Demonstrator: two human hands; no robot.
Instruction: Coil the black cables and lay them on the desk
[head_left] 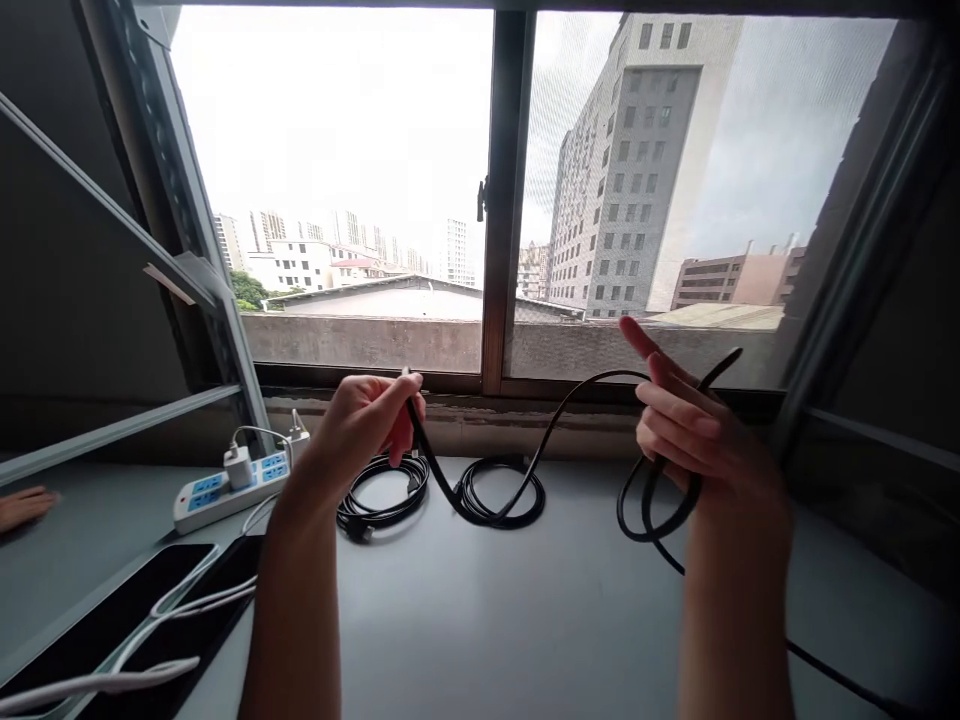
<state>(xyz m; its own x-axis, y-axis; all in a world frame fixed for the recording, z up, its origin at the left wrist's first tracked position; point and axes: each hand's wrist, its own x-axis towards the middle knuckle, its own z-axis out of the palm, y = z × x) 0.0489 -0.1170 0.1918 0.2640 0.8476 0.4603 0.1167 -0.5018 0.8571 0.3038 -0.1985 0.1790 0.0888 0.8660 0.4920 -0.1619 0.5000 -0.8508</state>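
Observation:
My left hand (366, 425) is raised above the grey table and pinches one end of a long black cable (559, 408). The cable arcs across to my right hand (690, 425), whose lower fingers curl round a loop of it while the index finger points up. The loop (651, 505) hangs below that hand, and a tail runs off to the lower right. Two coiled black cables (382, 492) (501, 495) lie on the table between my hands, near the window.
A white power strip (225, 490) with a white charger plugged in sits at left. Two dark phones (120, 615) with white cables lie at the lower left. Another person's fingers (26, 505) show at the left edge. A metal shelf frame (217, 300) stands left, the window sill behind.

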